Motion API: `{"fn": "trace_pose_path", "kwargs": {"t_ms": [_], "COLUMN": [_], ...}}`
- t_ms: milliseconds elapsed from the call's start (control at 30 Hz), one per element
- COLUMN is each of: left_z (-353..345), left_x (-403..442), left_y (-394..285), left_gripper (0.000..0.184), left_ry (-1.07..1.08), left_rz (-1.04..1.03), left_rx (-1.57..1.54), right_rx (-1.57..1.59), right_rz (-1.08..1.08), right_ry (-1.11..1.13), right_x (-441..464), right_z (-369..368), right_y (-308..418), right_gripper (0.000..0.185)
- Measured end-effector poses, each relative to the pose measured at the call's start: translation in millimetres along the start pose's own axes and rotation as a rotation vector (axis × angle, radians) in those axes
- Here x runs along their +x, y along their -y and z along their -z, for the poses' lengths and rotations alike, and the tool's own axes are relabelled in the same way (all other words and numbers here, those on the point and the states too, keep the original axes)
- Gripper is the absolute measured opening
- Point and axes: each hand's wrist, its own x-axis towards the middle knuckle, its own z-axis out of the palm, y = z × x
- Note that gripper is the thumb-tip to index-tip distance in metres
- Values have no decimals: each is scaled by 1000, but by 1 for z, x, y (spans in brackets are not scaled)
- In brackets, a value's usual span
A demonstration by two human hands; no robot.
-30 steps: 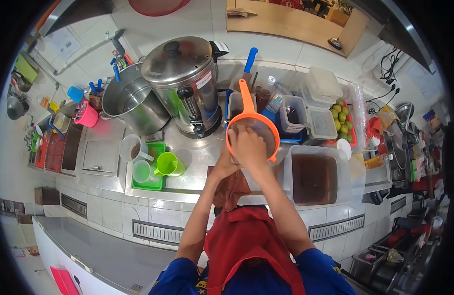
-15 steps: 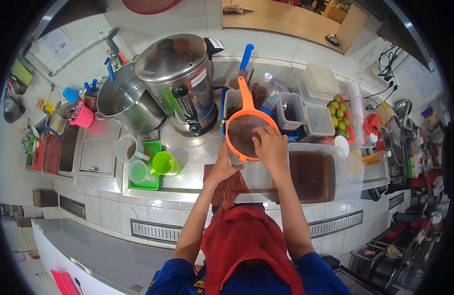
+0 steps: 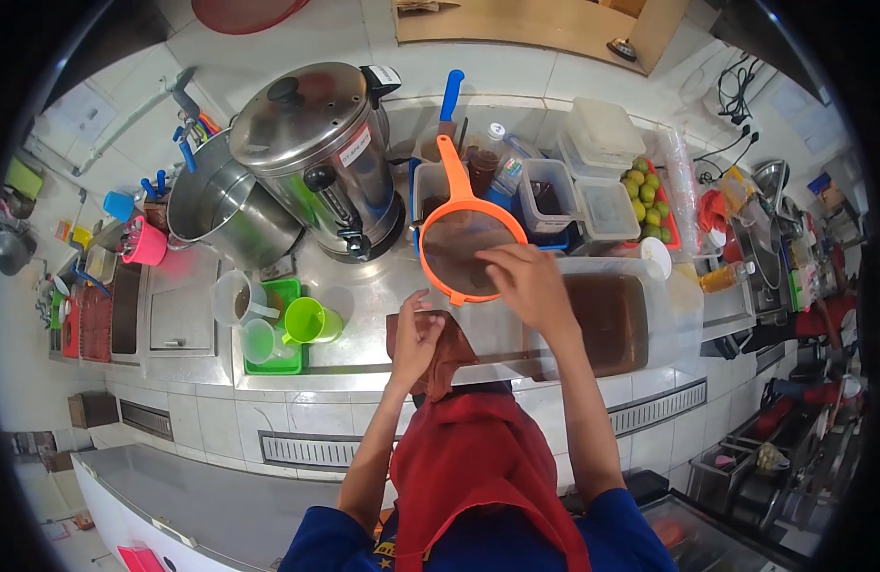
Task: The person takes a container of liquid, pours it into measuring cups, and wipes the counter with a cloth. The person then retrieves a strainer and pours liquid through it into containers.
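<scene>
An orange strainer with a fine mesh lies across the top of containers, its handle pointing away from me. My right hand reaches over the strainer's right rim, fingers extended above the mesh and thumb apart. Whether they touch the mesh I cannot tell. Below the strainer's near left side, my left hand is open with its fingers apart. It is next to a brown cloth draped over the counter's front edge. To the right of my right hand stands a clear tub of brown liquid.
A steel urn and a large pot stand back left. Cups, one a lime green mug, sit around a green tray. Lidded boxes and a red basket of green fruit are back right.
My left hand has come away from the strainer's side and moved down and left toward the cloth. My right hand has shifted slightly outward over the rim. The camera view has turned a little.
</scene>
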Motion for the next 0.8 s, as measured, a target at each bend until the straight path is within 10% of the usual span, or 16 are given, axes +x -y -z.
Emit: {"fn": "trace_pose_path", "kwargs": {"t_ms": [67, 300, 800], "left_z": [-5, -6, -15], "left_x": [9, 74, 97], "left_y": [-30, -35, -29], "left_gripper": [51, 43, 37], "left_ry": [-143, -142, -383], "left_rz": [112, -156, -77], "left_rx": [-407, -17, -217], "right_rx": [-74, -391, -211], "right_rz": [146, 9, 147], "right_ry": [45, 444, 176], "right_x": [4, 24, 29], "right_z": [-29, -8, -31], "right_y": [-10, -17, -10], "right_gripper": [19, 33, 29]}}
